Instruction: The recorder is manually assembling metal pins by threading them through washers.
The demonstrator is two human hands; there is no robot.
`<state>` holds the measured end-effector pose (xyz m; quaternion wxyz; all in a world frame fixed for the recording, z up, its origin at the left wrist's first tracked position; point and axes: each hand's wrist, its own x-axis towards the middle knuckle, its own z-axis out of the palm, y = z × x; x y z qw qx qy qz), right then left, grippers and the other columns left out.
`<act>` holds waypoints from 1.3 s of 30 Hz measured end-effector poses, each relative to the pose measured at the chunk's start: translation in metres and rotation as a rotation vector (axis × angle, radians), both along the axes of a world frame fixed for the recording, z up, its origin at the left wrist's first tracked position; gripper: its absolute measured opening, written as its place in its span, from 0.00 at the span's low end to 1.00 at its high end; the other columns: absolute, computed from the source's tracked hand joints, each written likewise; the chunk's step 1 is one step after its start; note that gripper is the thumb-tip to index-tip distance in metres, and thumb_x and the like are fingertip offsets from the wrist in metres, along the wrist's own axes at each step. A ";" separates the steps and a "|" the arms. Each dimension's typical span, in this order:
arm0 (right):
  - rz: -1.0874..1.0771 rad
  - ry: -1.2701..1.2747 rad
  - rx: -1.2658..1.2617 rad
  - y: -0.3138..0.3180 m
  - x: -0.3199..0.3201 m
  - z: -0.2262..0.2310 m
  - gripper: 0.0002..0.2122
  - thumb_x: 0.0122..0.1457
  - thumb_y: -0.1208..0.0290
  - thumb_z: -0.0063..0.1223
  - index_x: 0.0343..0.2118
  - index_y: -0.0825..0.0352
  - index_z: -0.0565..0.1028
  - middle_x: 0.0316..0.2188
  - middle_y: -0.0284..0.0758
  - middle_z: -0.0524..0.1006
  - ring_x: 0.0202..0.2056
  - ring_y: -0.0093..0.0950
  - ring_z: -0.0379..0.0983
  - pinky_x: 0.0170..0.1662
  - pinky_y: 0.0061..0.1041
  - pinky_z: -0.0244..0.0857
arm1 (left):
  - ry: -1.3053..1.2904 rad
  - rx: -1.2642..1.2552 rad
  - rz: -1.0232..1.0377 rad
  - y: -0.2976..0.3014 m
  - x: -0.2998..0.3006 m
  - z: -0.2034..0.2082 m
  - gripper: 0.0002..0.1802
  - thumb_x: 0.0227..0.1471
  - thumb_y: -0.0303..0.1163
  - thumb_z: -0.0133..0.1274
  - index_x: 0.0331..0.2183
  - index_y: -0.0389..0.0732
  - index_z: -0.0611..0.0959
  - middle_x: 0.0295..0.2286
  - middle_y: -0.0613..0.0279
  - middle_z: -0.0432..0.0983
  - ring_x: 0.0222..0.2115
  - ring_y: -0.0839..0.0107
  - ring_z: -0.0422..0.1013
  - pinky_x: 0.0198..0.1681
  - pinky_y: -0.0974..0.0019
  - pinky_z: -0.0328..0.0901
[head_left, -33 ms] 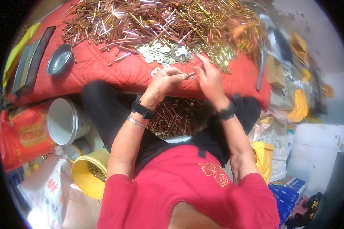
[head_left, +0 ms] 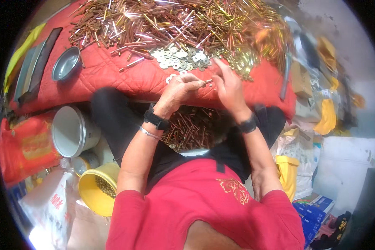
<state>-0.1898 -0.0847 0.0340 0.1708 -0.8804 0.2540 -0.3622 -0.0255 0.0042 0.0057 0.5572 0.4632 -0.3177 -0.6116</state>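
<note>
Barely anything has moved, just a slight view shift. I see the left hand [head_left: 180, 89] pinching a metal rod [head_left: 207, 81], the right hand [head_left: 230, 91], fingers parted, beside its end. Loose washers [head_left: 181, 59] and heaped rods [head_left: 171, 23] remain beyond both; what's finished, I can't tell.

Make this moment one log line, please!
left hand: holding thin copper-coloured metal rod; right hand: beside rod's tip, contact unclear; beyond hands: flat silvery ring-shaped washers

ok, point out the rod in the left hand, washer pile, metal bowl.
Rod [head_left: 208, 81], head view, middle of exposed length.
Washer pile [head_left: 180, 59], head view, middle of heap.
Metal bowl [head_left: 66, 65], head view, bare inside.
</note>
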 end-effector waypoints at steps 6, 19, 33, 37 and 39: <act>0.008 0.013 0.269 0.006 -0.002 0.002 0.16 0.59 0.73 0.50 0.51 0.64 0.69 0.38 0.43 0.77 0.37 0.37 0.76 0.39 0.30 0.68 | 0.104 0.058 -0.046 0.005 -0.001 -0.006 0.07 0.50 0.34 0.56 0.29 0.42 0.82 0.19 0.76 0.69 0.15 0.87 0.58 0.18 0.80 0.50; 0.177 0.001 0.179 0.007 0.008 -0.009 0.16 0.60 0.73 0.48 0.51 0.65 0.70 0.33 0.40 0.77 0.35 0.34 0.75 0.41 0.27 0.67 | 0.090 0.100 -0.040 0.014 0.008 -0.012 0.08 0.51 0.36 0.57 0.30 0.43 0.81 0.20 0.74 0.69 0.15 0.89 0.54 0.16 0.81 0.45; -0.332 0.134 -0.212 -0.115 0.021 -0.031 0.14 0.54 0.76 0.52 0.44 0.67 0.70 0.39 0.46 0.70 0.38 0.46 0.72 0.40 0.38 0.68 | -1.518 -0.176 0.794 0.009 0.078 -0.009 0.07 0.45 0.27 0.57 0.31 0.39 0.81 0.34 0.53 0.74 0.36 0.55 0.68 0.41 0.56 0.64; -0.334 0.243 -0.299 -0.124 0.037 -0.039 0.10 0.52 0.75 0.54 0.38 0.65 0.69 0.34 0.43 0.69 0.33 0.45 0.73 0.34 0.40 0.69 | -1.613 0.012 0.774 0.007 0.098 -0.027 0.12 0.44 0.26 0.57 0.35 0.38 0.79 0.39 0.51 0.72 0.38 0.51 0.68 0.41 0.54 0.64; -0.341 0.297 -0.322 -0.128 0.039 -0.038 0.08 0.50 0.78 0.52 0.34 0.65 0.68 0.32 0.42 0.68 0.31 0.45 0.73 0.31 0.42 0.69 | -1.587 0.071 0.755 0.006 0.098 -0.028 0.12 0.44 0.27 0.57 0.35 0.38 0.79 0.39 0.50 0.72 0.38 0.50 0.68 0.41 0.54 0.64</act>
